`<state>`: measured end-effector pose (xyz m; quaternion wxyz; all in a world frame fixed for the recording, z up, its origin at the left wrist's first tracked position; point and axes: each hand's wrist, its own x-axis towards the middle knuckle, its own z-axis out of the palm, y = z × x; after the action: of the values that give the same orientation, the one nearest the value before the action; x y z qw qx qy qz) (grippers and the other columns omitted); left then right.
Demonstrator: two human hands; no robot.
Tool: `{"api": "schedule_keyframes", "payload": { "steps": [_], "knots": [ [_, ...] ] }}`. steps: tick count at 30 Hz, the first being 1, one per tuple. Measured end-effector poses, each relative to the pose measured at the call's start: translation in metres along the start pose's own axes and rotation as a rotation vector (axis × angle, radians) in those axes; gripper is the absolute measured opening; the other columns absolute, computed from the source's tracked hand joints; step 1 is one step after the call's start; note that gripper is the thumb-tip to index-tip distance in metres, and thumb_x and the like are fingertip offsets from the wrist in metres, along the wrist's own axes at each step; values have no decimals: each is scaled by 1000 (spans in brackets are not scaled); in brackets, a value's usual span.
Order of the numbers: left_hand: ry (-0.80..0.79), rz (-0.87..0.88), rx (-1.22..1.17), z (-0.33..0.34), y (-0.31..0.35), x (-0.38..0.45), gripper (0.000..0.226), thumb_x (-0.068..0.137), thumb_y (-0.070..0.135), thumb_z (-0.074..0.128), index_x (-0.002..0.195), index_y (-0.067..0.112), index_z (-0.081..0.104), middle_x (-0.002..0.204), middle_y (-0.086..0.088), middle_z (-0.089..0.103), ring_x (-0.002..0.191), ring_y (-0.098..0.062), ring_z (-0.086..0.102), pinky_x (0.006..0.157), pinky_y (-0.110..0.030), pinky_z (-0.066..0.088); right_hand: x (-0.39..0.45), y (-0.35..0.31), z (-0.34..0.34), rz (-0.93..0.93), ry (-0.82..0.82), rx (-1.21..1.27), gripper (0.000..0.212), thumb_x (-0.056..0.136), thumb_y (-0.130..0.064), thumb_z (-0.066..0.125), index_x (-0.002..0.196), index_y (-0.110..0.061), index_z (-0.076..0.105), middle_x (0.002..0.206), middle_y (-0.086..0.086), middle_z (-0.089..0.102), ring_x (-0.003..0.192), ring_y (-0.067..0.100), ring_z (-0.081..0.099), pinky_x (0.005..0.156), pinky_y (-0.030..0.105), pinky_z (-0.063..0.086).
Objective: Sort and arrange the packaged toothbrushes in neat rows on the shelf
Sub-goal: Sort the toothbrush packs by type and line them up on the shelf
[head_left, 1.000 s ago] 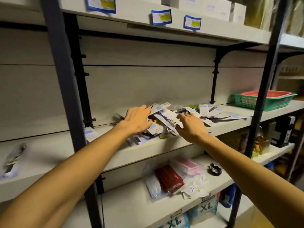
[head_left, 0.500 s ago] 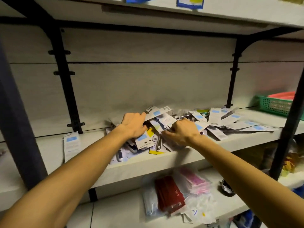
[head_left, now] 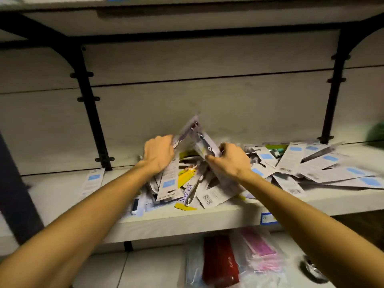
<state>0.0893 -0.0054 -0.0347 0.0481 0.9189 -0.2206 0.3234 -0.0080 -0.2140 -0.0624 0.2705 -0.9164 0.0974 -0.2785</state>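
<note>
- Left hand (head_left: 159, 154) and right hand (head_left: 229, 160) are clamping fingers on lifted packs at the toothbrush heap's (head_left: 207, 179) twelve o'clock, mid-shelf (head_left: 187, 221).
- Loose packs at six o'clock are risking sliding off the edge.

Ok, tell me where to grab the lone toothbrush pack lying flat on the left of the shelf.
Take the lone pack by its near, lower end, coming from the front. It lies flat on the shelf, apart from the pile, long axis running front to back, so that end points towards you. The left hand is nearer, though both hands look busy with lifted packs.
</note>
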Motion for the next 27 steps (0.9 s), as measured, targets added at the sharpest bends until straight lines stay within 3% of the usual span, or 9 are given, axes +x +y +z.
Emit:
{"api": "schedule_keyframes", "payload": {
  "steps": [5,8,11,13,16,18,21,23,27],
  "knots": [
    [127,-258,-493,-8,-5,0,18,95,23,55,101,17,71,92,-4,76,86,-30,69,74,-38,56,12,0,-2,14,132,391,39,77,-54,75,89,-22,57,86,-3,68,80,23,67,69,42,56],
    [87,-380,-858,-17,-13,-3,11,94,11,61,93,12,72,80,-3,74,76,-21,67,74,-34,53,14,-7,2,-46,144,539,33,78,-46,79,94,-23,62,92,-4,72,83,19,68,76,47,58],
    [113,-473,-1127,-29,-22,-11,11,94,0,62,100,0,70,72,2,74,68,-14,69,67,-29,58,8,-19,9,-123,133,626,30,82,-46,76,99,-24,64,92,-7,72,83,17,69,77,49,58],
    [143,-476,-1169,-41,-26,-22,9,91,-1,65,98,-3,70,68,2,74,64,-9,68,61,-23,57,0,-31,12,-172,141,649,32,83,-48,73,100,-22,63,89,-5,71,81,19,68,74,50,58],
    [172,-480,-1235,-60,-35,-43,15,89,0,69,102,-7,70,88,-18,74,80,-24,69,82,-40,58,-16,-51,16,-235,199,613,36,85,-53,68,94,-19,58,79,-2,65,72,24,61,67,53,54],
    [188,-452,-1264,-73,-41,-59,19,89,-2,68,105,-13,67,92,-21,72,83,-25,68,89,-46,56,-28,-67,18,-300,251,548,37,88,-55,63,89,-20,51,72,-3,59,64,22,54,59,49,50],
    [265,-378,-1261,-93,-53,-89,18,92,-4,64,109,-6,67,95,-15,72,79,-18,68,86,-45,56,-49,-97,20,-397,344,453,32,92,-56,57,83,-31,38,63,-11,49,55,10,46,47,33,37],
    [323,-302,-1160,-106,-68,-114,17,93,2,65,109,4,69,100,-9,74,85,-17,71,82,-39,58,-63,-120,23,-425,379,435,28,94,-54,52,85,-33,35,62,-12,47,53,10,44,46,33,34],
    [395,-110,-867,-138,-110,-173,10,97,21,64,105,15,62,96,3,75,83,-14,72,74,-37,60,-98,-179,42,-455,401,496,25,99,-48,41,95,-24,38,73,-4,55,60,21,53,54,41,45]
  ]
}}
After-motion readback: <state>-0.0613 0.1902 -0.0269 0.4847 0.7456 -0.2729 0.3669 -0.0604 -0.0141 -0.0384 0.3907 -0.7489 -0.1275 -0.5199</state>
